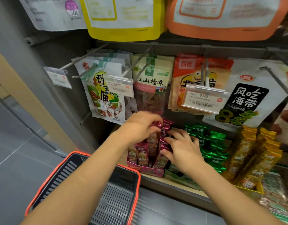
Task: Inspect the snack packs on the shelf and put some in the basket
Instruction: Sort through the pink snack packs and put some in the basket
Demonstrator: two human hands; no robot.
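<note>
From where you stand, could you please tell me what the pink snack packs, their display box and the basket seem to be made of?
Pink snack packs: likely metallised plastic film, glossy; crimped ends glint. Display box: probably printed cardboard, matte, flat front. Basket: looks like moulded plastic, dark slotted walls, orange rim.

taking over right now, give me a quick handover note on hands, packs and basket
Left hand: grips the tops of magenta snack packs standing in their pink display box on the shelf.
Right hand: fingers spread, resting on the same packs, next to the green packs.
Basket: below the left forearm, no packs visible inside.
Done: inspection under way.
Left: lift packs out and put them in the basket.
</note>
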